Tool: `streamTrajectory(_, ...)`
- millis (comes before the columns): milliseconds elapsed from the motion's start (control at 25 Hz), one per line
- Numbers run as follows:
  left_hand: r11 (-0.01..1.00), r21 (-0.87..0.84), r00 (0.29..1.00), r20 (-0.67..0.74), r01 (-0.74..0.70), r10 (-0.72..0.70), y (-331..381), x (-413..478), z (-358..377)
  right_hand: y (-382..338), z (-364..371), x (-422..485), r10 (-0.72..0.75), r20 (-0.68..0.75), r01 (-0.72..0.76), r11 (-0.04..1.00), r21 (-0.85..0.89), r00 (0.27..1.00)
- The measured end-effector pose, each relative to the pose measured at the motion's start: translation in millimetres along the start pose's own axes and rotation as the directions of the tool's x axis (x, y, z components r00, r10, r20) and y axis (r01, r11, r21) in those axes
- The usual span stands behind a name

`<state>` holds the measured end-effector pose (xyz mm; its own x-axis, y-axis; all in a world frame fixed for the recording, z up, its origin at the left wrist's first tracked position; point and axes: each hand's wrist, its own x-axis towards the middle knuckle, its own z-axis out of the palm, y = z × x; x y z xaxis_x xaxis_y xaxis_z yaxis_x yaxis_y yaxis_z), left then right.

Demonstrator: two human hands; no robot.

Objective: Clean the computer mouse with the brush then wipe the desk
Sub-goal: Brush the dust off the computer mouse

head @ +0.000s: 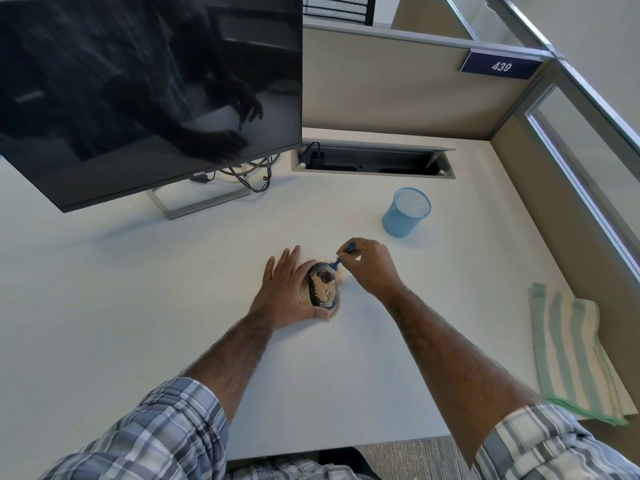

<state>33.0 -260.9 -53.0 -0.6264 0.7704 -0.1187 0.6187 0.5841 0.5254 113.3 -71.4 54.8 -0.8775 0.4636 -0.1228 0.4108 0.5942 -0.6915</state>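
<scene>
A black computer mouse [323, 286], speckled with tan crumbs, lies on the white desk [173, 306] in the middle of the view. My left hand [289, 289] steadies it from the left, thumb curled under its near end and fingers stretched flat on the desk. My right hand [370, 265] pinches a small blue brush [341, 258], whose tip touches the mouse's far right end. Tan crumbs [338, 304] lie on the desk around the mouse.
A blue mesh cup [406, 213] stands beyond my right hand. A folded green-and-white striped cloth [571, 351] lies at the desk's right edge. A dark monitor [138, 91] on its stand fills the far left, with cables and a cable tray [374, 159] behind. Partition walls close the back and right.
</scene>
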Motion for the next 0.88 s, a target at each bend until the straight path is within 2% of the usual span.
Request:
streamTrajectory(120, 1.0, -0.002, 1.0, 0.0, -0.001, 0.001, 0.6, 0.0, -0.6, -0.9, 0.4, -0.5, -0.014, 0.05, 0.014, 1.0, 0.002, 0.999)
streamTrajectory(240, 1.0, -0.009, 1.0, -0.001, 0.0, 0.0, 0.8, -0.7, -0.3, -2.1, 0.0, 1.5, -0.011, 0.012, 0.012, 0.999, -0.034, 1.0)
streamTrajectory(640, 1.0, -0.016, 1.0, -0.005, -0.004, 0.004, 1.4, -1.0, -0.6, -3.5, 2.5, 1.1, -0.039, 0.051, 0.042, 0.998, -0.045, 0.998)
streamTrajectory(760, 1.0, -0.016, 1.0, -0.005, 0.001, -0.001, 1.6, -1.1, 0.8, -2.3, 3.4, 1.6, -0.045, 0.025, 0.047, 0.993, -0.112, 0.999)
streamTrajectory(880, 1.0, -0.008, 1.0, -0.008, -0.002, 0.002, 1.6, 0.0, -0.4, -4.0, 4.3, 1.2, -0.067, 0.043, 0.069, 0.995, -0.066, 0.997)
